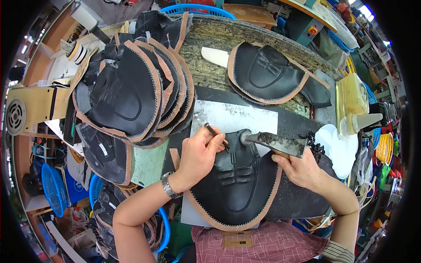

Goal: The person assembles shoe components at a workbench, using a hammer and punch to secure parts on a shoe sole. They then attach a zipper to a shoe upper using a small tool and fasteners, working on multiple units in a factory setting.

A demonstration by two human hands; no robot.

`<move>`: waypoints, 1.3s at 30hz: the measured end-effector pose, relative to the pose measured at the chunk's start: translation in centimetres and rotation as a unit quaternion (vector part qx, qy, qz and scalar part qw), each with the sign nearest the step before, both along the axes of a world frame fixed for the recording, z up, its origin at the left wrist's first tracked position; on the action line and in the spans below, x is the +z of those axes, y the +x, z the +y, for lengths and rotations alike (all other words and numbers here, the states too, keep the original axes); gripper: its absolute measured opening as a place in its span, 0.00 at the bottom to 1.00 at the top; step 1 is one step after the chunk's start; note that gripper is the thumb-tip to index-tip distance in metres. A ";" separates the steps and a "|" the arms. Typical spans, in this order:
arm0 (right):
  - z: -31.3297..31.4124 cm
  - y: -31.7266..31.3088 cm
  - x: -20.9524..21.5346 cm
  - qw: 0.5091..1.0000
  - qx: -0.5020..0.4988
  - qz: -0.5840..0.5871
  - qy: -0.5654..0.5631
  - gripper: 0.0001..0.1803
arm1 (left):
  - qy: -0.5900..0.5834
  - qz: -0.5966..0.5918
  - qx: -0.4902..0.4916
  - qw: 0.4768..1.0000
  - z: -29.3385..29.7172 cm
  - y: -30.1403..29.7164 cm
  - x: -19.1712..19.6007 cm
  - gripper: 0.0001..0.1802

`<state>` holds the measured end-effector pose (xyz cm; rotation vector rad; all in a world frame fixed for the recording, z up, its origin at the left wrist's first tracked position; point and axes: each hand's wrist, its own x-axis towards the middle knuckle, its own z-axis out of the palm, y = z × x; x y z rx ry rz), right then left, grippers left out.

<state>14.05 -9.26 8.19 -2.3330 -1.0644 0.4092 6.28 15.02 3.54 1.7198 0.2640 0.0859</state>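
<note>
Punch (213, 130) in left grip (199, 153), upright

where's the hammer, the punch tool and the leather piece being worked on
hammer (275, 143), head view, on its dark metal head
punch tool (212, 129), head view, on its thin shaft above the left hand (199, 155)
black leather piece (237, 193), head view, on its middle panel

The left hand (199, 155) covers the lower end of the thin metal punch (213, 131) — its tip can't be seen. The hammer (272, 142) handle disappears inside the right hand (300, 168), and the black leather upper (237, 188) hides part of the grey plate (237, 117).
</note>
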 end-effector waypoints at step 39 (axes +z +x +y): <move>-1.8 -0.3 0.2 0.999 0.028 0.029 -0.014 0.11 | 0.097 -0.050 -0.031 0.994 -1.3 0.7 -0.4 0.11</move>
